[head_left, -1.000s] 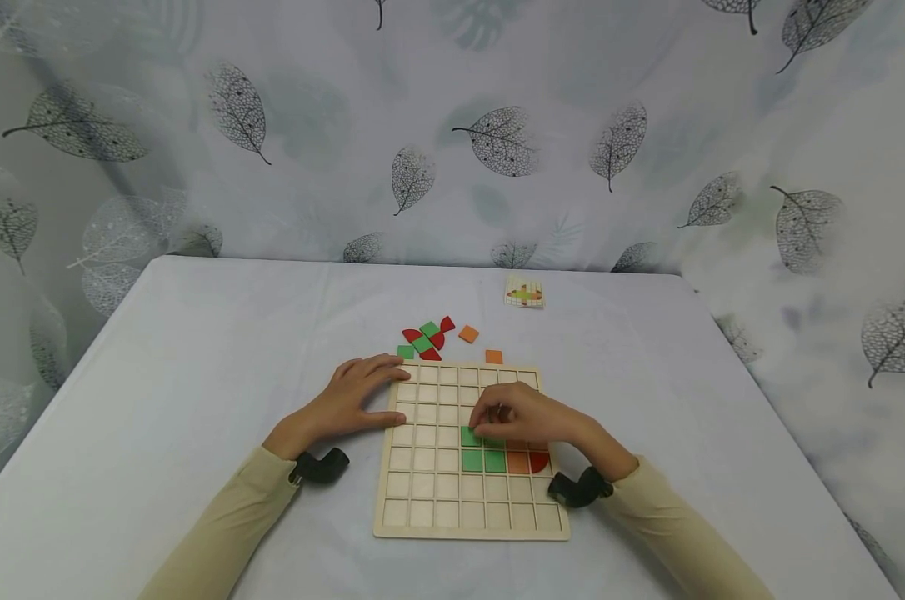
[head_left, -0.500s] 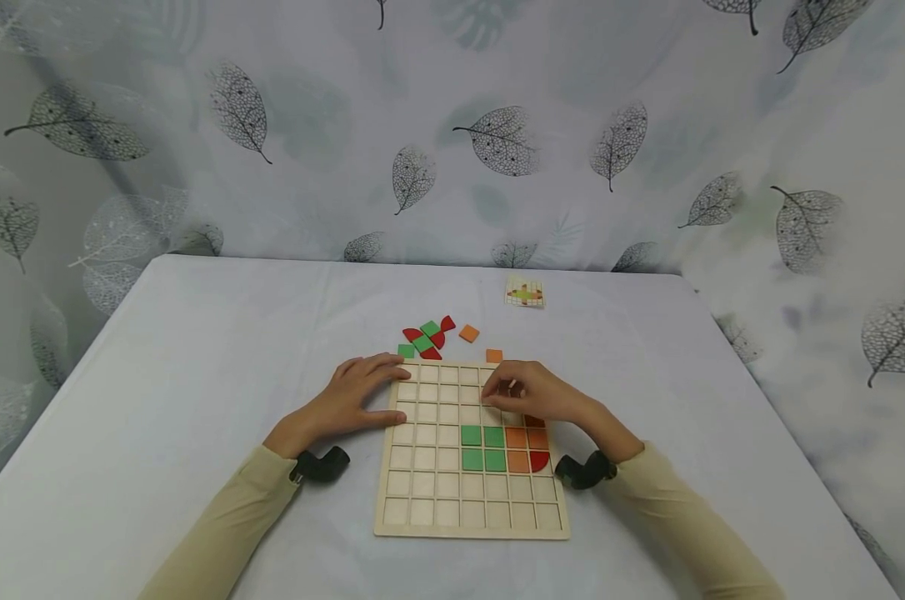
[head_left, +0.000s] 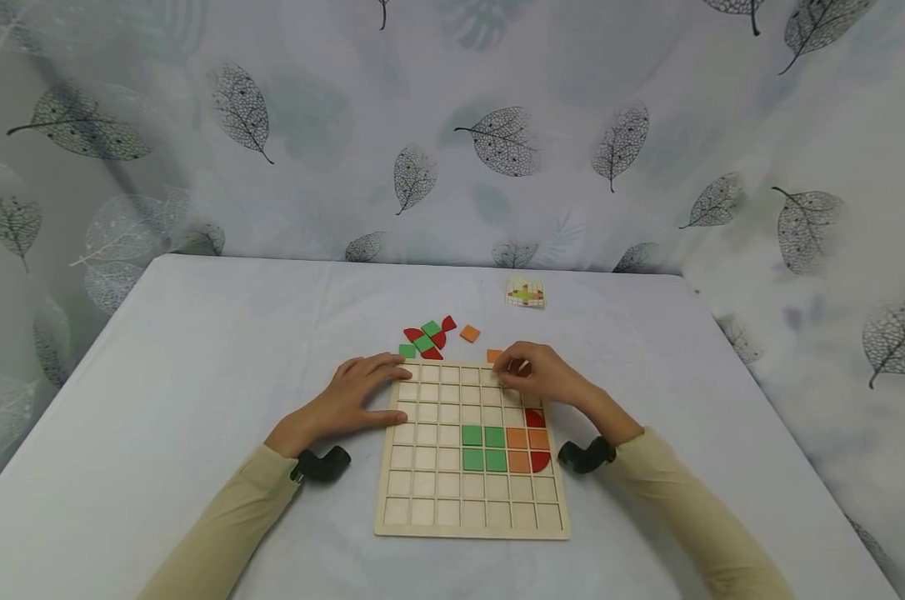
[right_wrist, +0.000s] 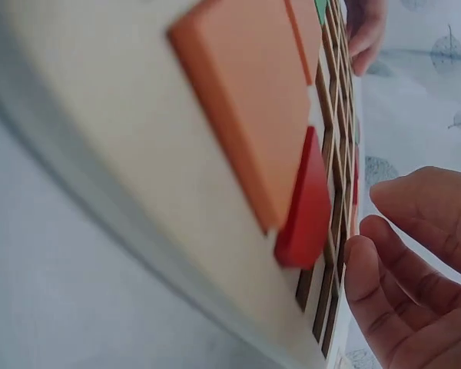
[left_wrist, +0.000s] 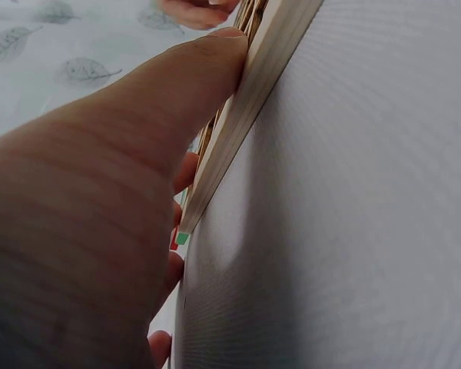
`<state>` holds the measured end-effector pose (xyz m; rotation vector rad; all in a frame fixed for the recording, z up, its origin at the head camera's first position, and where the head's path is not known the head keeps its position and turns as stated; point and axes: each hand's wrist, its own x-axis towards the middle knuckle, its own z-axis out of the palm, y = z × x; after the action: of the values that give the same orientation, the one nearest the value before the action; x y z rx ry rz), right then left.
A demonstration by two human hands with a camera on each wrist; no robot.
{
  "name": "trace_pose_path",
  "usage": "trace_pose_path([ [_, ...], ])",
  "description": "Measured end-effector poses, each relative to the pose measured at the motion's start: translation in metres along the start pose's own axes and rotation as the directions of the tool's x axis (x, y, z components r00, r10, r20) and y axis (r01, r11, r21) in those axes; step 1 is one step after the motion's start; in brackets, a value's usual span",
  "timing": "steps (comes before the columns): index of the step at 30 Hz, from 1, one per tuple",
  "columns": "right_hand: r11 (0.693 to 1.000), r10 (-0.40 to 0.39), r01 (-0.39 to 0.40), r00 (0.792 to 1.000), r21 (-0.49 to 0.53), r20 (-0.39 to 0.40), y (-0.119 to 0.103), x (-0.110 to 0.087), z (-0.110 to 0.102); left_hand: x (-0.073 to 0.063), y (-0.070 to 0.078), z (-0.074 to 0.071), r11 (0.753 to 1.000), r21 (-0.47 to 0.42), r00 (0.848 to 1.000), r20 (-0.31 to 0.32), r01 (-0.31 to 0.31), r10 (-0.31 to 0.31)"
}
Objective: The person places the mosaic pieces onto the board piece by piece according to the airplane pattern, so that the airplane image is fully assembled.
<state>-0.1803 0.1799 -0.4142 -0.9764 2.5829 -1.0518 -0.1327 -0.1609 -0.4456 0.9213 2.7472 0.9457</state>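
Observation:
A wooden grid board (head_left: 435, 485) lies on the white table. My left hand (head_left: 355, 398) rests on its left edge, fingers spread and thumb on the rim. Green square tiles (head_left: 472, 459) and orange square tiles (head_left: 517, 462) fill cells right of the middle. Two red rounded pieces, an upper one (head_left: 534, 418) and a lower one (head_left: 540, 461), sit in the right column. My right hand (head_left: 546, 375) hovers over the board's far right part, near a loose orange tile (head_left: 493, 356). In the right wrist view its thumb and fingers are apart, with nothing between them.
Beyond the board lie loose green tiles (head_left: 431, 328), red pieces (head_left: 412, 334) and another orange tile (head_left: 470, 333). A small pattern card (head_left: 526, 292) lies farther back. A leaf-print cloth (head_left: 310, 192) hangs behind the table.
My right hand has moved away from the green tiles, toward the board's far edge, uncovering the green and orange tiles and the upper red piece. My left hand stays in place.

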Motion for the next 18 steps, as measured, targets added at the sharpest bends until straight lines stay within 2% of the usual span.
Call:
trace_pose_path([
  [9, 0.999, 0.045, -0.045, 0.998, -0.007, -0.035, 0.01, 0.007, -0.002, 0.0, -0.001, 0.001, 1.0, 0.007, 1.0, 0.001, -0.005, 0.005],
  [18, 0.991, 0.133, -0.134, 0.989, -0.013, -0.072, 0.011, 0.013, -0.002, 0.0, -0.001, 0.001, 1.0, 0.008, 1.0, -0.006, -0.003, 0.003],
])
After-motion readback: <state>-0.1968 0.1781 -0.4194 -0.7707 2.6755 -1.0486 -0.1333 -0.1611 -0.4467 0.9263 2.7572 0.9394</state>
